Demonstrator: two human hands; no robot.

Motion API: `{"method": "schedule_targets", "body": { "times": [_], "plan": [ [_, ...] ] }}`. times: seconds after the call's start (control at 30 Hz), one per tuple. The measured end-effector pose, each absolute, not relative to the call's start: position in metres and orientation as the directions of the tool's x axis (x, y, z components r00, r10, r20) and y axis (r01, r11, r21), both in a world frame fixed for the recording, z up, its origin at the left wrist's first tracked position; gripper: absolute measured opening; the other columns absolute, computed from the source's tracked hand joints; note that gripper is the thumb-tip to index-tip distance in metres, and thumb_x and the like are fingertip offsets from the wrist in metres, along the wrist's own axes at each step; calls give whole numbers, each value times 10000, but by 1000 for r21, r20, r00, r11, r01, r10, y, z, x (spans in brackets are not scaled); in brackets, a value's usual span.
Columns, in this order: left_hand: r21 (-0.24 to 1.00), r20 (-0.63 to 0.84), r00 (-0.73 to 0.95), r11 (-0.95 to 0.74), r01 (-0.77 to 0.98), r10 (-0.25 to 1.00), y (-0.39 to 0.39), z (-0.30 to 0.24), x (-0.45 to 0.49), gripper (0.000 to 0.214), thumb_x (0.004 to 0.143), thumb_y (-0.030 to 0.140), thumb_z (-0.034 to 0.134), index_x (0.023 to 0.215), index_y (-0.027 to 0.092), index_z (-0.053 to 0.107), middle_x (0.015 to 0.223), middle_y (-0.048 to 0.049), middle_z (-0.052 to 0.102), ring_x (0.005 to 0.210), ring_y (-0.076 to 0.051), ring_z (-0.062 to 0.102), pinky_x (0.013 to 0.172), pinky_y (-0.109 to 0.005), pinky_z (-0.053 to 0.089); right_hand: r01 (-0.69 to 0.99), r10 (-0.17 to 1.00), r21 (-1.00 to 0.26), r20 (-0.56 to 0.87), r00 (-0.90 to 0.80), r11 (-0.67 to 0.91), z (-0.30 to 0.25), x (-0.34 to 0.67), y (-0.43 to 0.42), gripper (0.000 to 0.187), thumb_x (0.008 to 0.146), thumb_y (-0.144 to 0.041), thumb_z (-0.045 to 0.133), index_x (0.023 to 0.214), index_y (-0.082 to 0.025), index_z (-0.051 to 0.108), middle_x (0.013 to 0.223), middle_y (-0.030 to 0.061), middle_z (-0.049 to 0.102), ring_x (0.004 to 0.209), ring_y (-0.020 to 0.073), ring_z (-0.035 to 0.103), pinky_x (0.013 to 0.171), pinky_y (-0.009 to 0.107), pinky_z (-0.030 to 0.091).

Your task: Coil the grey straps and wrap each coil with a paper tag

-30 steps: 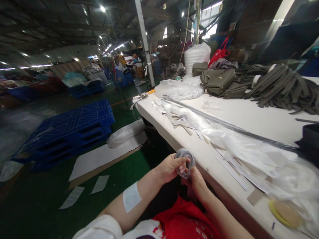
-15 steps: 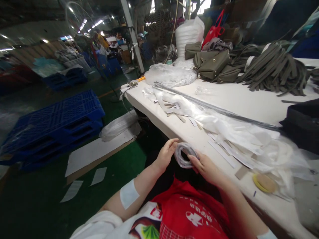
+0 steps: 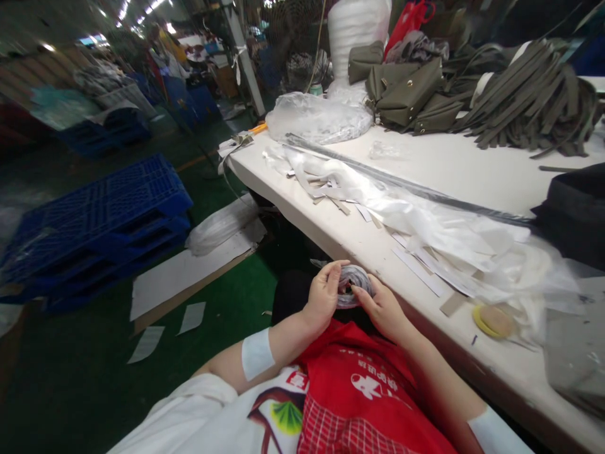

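Both of my hands hold a small grey coil of strip material (image 3: 353,285) just below the near edge of the white table (image 3: 472,170). My left hand (image 3: 324,297) curls around the coil's left side, fingers over its top. My right hand (image 3: 384,307) pinches the coil's right side with thumb and fingers. The coil sits above my lap, over a red apron (image 3: 368,391). A white patch (image 3: 258,353) is stuck on my left forearm.
Clear plastic film and paper strips (image 3: 425,221) litter the table, with a yellow-rimmed tape roll (image 3: 494,320), a dark rod (image 3: 416,189), olive bags (image 3: 409,94) and straps (image 3: 534,101) further back. A dark fabric piece (image 3: 574,214) lies right. Blue pallets (image 3: 89,227) and cardboard (image 3: 189,271) sit on the green floor.
The view has tilted down and right. My hands with the coil have drawn closer to my body, and the left hand has closed over the coil again.
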State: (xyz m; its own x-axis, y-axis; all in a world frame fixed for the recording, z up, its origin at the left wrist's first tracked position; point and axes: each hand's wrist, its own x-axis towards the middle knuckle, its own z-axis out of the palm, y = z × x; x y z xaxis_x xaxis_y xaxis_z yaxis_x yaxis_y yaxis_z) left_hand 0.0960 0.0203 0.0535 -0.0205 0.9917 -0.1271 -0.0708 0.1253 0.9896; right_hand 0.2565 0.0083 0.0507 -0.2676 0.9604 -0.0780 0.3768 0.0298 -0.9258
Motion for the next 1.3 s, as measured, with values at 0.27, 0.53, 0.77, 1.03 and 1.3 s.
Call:
{"method": "schedule_targets", "body": {
  "times": [0.27, 0.53, 0.77, 1.03, 1.3],
  "plan": [
    [866, -188, 666, -198, 459, 722, -11, 46, 95, 509, 963, 383, 385, 1418, 154, 397, 1289, -131, 587, 1123, -239, 588, 983, -368, 442, 495, 559, -867, -381, -737, 62, 54, 306, 2, 323, 848, -476, 595, 939, -173, 662, 885, 39, 699, 772, 189, 611, 707, 277, 453],
    [942, -208, 677, -42, 334, 706, -28, 22, 75, 391, 984, 340, 353, 1225, 158, 602, 1194, -77, 656, 1089, -171, 608, 977, -274, 448, 246, 646, -917, -397, -652, -315, 13, 288, -44, 467, 817, -496, 631, 1122, -142, 635, 1079, 71, 680, 953, 227, 610, 874, 339, 477],
    [922, -276, 623, 18, 387, 732, -23, 25, 74, 368, 960, 401, 411, 964, 128, 658, 902, -58, 662, 839, -154, 609, 782, -247, 473, 169, 658, -920, -373, -654, -354, 6, 277, -49, 414, 782, -499, 674, 966, -130, 635, 862, 21, 632, 764, 156, 547, 716, 264, 458],
    [922, -230, 618, -36, 387, 751, -31, 29, 73, 421, 969, 425, 370, 947, 131, 670, 892, -68, 649, 842, -155, 604, 785, -246, 457, 237, 744, -914, -407, -530, -331, 13, 269, -61, 316, 764, -430, 706, 814, -125, 638, 675, -36, 492, 610, 94, 380, 566, 214, 332],
    [910, -219, 630, -77, 407, 745, -27, 26, 73, 408, 958, 429, 385, 918, 135, 665, 889, -69, 644, 823, -157, 596, 757, -249, 456, 179, 695, -922, -378, -612, -343, 24, 273, -50, 338, 746, -435, 718, 884, -129, 680, 700, -31, 511, 634, 99, 399, 601, 215, 356]
  ]
}}
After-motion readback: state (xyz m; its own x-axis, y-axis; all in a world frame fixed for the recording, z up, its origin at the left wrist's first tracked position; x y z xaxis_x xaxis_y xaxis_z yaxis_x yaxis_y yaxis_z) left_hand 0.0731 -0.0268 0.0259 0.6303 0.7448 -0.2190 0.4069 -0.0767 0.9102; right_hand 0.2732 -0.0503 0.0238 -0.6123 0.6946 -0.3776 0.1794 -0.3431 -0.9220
